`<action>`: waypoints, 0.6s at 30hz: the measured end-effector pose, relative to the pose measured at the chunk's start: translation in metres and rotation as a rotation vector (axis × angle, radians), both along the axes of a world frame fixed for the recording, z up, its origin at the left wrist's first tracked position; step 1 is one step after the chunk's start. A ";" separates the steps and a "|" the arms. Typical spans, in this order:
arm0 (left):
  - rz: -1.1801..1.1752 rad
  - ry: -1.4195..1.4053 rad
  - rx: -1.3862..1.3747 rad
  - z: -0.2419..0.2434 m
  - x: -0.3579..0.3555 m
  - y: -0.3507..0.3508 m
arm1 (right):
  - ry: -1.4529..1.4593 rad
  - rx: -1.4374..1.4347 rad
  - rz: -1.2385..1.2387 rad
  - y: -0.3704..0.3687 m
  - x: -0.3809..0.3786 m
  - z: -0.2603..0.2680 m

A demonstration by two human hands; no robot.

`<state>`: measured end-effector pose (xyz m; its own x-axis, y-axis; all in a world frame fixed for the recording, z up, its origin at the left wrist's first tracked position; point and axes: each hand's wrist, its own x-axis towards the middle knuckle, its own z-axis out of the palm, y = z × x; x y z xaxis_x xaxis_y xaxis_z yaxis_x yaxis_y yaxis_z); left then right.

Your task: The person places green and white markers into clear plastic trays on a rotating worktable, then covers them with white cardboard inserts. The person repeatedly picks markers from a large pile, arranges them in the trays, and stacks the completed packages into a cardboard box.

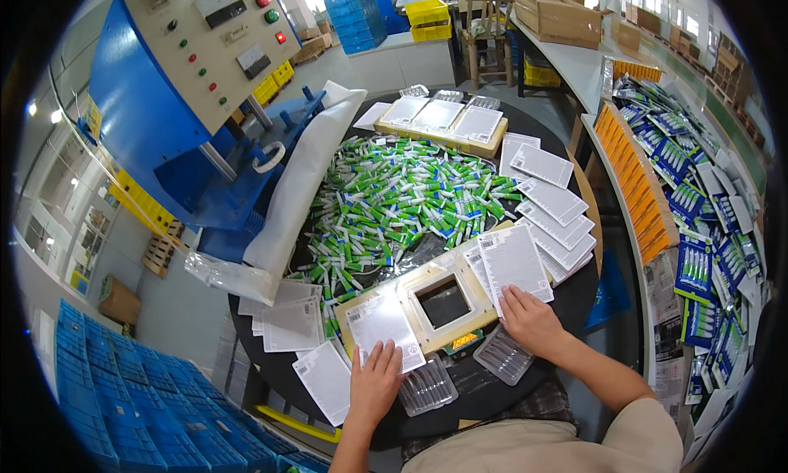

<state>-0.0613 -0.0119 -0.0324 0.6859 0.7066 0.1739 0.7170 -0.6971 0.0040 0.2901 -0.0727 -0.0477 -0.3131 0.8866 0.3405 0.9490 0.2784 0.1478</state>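
Note:
My left hand [375,380] lies with its fingers on the lower edge of a white printed backing card [381,325], which rests on the left part of a yellow frame tray [406,300]. At the tray's right end my right hand [529,319] touches the lower edge of another printed card [514,260]; whether it grips the card is not plain. Between the cards is a square opening [443,302]. Clear plastic blister trays lie near the hands, one [429,387] beside the left hand and one [505,353] below the right. Beyond lies a heap of small green and white tubes [406,196].
More cards lie at left [286,319] and right [557,226] on the round black table [486,390]. A second yellow tray [443,137] with cards stands at the back. A blue machine [148,85] is at left, blue crates [141,399] lower left, packed glue cards [695,263] at right.

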 end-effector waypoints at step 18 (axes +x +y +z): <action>-0.154 -0.608 0.228 0.102 0.047 -0.016 | 0.700 -0.166 0.368 -0.014 -0.012 0.136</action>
